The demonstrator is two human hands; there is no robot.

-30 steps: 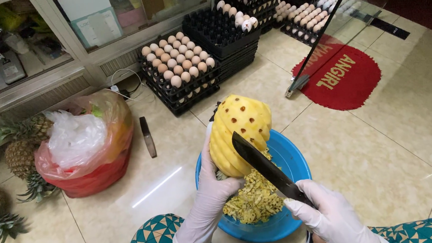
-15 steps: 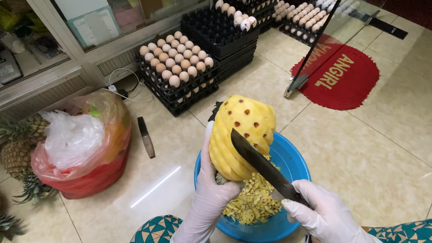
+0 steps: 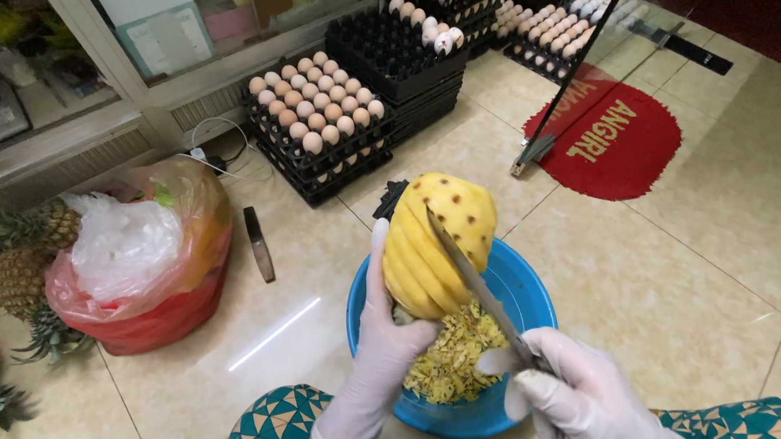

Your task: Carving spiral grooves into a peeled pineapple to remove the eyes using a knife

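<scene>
Your left hand (image 3: 381, 354), in a white glove, wraps its grip around the lower side of one peeled yellow pineapple (image 3: 441, 242), fingers pressed on the fruit and one finger stretched up along its left edge. The pineapple stands almost upright, leaning a little to the right. Its long axis runs from your left palm up and away from you, and its rounded top end points toward the egg trays. It hangs just above the one blue bowl (image 3: 527, 301), which sits on the floor right under both grips. Your right hand (image 3: 587, 396), also gloved, is closed tight around the handle of one knife (image 3: 470, 278). The long dark blade runs up and to the left from that grip and lies slanted across the front of the pineapple, touching it. A heap of yellow peel bits (image 3: 456, 359) lies in the bowl between your two hands. Far to the left of your left grip sits one red plastic bag (image 3: 158, 294) stuffed with clear plastic, with whole pineapples (image 3: 21, 266) beside it. Beyond the fruit stand black egg trays (image 3: 323, 125) full of brown eggs, and one red mat (image 3: 622, 140) lies off to the right.
</scene>
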